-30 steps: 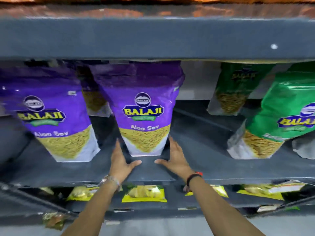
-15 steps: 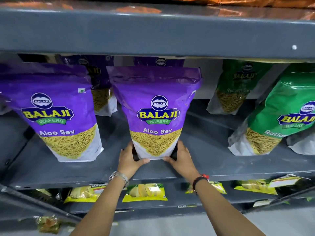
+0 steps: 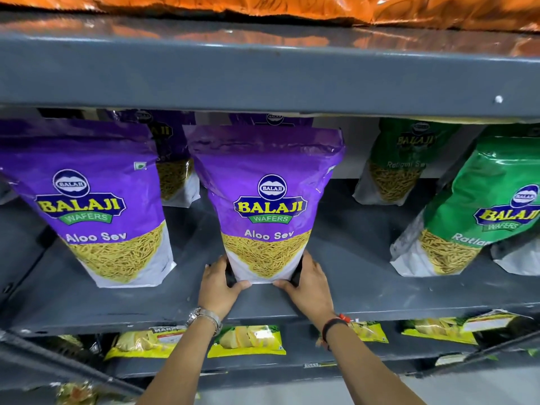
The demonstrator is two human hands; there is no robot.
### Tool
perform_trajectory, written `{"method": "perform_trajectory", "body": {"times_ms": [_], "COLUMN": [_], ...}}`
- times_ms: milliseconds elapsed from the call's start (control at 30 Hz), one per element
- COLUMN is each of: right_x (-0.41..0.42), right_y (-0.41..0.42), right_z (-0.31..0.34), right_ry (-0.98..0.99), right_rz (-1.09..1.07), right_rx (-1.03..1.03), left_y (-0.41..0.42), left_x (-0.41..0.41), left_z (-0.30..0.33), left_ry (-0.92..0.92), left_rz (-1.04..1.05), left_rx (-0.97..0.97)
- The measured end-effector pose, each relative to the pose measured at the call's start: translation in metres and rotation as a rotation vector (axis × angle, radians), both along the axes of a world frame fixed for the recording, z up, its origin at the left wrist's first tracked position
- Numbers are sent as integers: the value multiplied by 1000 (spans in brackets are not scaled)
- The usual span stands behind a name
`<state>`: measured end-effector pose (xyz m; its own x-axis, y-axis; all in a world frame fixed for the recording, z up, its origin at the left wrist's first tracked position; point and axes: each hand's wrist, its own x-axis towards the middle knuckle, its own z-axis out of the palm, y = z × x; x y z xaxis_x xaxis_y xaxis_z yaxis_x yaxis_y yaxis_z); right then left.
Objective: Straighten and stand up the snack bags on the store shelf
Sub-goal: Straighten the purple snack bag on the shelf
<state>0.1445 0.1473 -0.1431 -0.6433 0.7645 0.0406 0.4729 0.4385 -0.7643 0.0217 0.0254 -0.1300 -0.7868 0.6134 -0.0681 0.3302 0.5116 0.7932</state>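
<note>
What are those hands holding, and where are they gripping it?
Both hands, left and right, hold the middle purple Aloo Sev bag by its bottom corners, one on each side, as it stands on the shelf.

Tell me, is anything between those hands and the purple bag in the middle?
Nothing visible. The left hand and right hand already clasp the bottom corners of the middle purple bag, which stands upright on the shelf.

Purple bags point(image 3: 264, 182) with yellow lettering, green bags point(image 3: 482, 206), on a dark grey shelf point(image 3: 365, 276).
</note>
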Motion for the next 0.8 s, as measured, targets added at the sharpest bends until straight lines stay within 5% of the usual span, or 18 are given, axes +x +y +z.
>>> {"method": "perform_trajectory", "body": {"times_ms": [800], "right_x": [3], "right_y": [-1], "right_z": [5], "right_ry": [23], "right_rz": [-21], "right_rx": [-110], "left_y": [0], "left_x": [-1], "left_z": [0], "left_ry": [101], "left_rz": [-48], "left_rx": [-25]}}
